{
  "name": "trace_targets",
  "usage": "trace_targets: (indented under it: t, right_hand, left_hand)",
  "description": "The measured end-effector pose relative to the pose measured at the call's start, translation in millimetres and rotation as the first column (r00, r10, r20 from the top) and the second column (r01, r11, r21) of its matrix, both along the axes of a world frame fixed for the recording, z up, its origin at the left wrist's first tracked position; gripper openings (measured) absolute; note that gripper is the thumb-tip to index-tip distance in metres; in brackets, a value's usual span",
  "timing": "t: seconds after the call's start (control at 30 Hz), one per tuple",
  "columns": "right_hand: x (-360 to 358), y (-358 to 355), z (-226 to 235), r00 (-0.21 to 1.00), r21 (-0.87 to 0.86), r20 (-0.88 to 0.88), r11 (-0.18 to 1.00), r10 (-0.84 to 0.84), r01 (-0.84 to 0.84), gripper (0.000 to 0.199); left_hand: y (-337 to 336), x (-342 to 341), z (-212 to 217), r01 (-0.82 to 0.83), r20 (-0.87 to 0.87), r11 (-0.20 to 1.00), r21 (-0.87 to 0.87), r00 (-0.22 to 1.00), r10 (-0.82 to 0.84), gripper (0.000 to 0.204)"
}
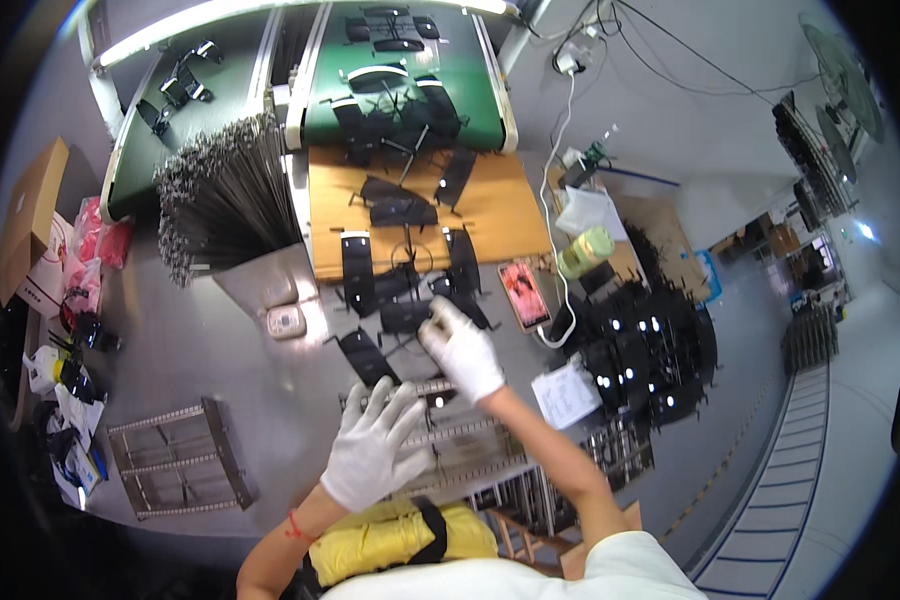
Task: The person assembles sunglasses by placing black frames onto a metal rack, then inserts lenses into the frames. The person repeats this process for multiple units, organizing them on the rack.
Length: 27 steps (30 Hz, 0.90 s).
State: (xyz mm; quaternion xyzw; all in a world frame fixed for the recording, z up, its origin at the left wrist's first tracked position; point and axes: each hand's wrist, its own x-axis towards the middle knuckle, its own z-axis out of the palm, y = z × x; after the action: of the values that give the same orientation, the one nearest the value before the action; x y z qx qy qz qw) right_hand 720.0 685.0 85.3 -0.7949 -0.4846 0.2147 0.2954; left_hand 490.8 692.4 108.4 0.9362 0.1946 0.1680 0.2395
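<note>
My left hand (375, 445), in a white glove, hovers above the metal bench with its fingers spread and nothing in them. Just beyond its fingertips lies a flat black panel (365, 357). My right hand (462, 352), gloved too, reaches farther forward. Its bent fingers close at the right end of another black panel (404, 317); the exact grip is partly hidden. This panel is at the near side of a black assembly with thin rods and several flat panels, including a left panel (357, 272) and a right panel (462, 262).
More black assemblies lie on the orange board (500, 205) and green conveyor (480, 110). Thin rods (235, 185) are bundled at left. A phone (525, 297) with a white cable, a green bottle (586, 252) and piled black parts (640, 350) stand right. A metal rack (177, 460) lies near left.
</note>
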Motion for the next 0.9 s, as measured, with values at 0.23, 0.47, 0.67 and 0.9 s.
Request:
trace_targets:
  t: [0.23,0.47,0.67,0.9]
  right_hand:
    - [236,217,-93,0.885,0.134,0.067,0.883,-0.462,0.451,0.111]
    - [230,302,-138,0.620,0.244,0.028,0.607,-0.784,0.756,0.091]
    - [224,305,-102,0.682,0.807,-0.240,0.249,-0.691,0.536,0.078]
    - [224,258,77,0.905,0.656,-0.219,0.632,-0.365,0.413,0.074]
  left_hand:
    - [14,-5,-36,0.048,-0.244,0.999,0.004,0.969,-0.045,0.052]
    - [15,-29,-24,-0.551,-0.006,0.819,-0.164,0.830,0.557,0.057]
    - [27,-34,-17,-0.646,0.105,0.757,-0.098,0.749,0.654,0.054]
    - [98,25,-6,-0.406,0.344,0.631,-0.661,0.584,0.735,0.047]
